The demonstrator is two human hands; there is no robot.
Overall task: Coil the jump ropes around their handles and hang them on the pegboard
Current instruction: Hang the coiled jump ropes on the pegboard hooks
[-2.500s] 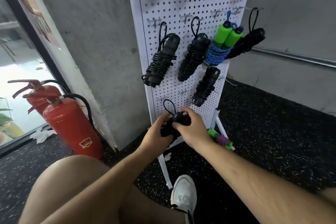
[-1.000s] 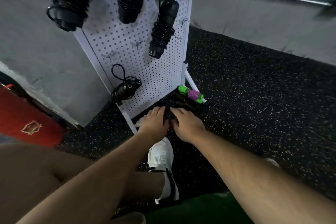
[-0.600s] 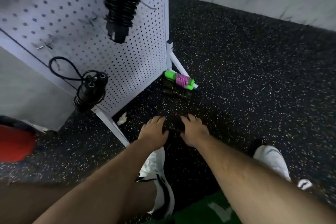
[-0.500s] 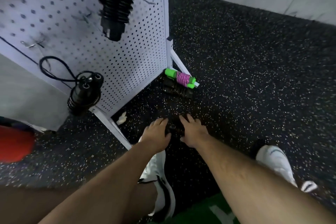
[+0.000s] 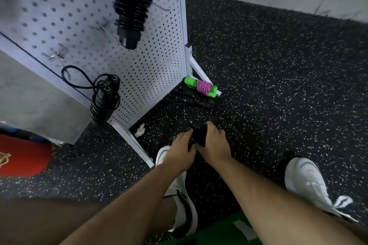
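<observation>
Dim, even indoor light; motion blur and wide-angle bending at edges.

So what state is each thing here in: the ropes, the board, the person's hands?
Held black rope, not hung, gripped by both hands.
Left hand, holding that rope.
Right hand, curled over that rope.
Low black rope, coiled, hanging on the pegboard.
Upper black rope, coiled, hanging.
Green-handled rope, coiled, lying on the floor.
Black rope beside it, coiled, on the floor.
Hook, empty.

Now left hand (image 5: 178, 152), right hand (image 5: 216, 144) grip black rope (image 5: 199, 132).
</observation>
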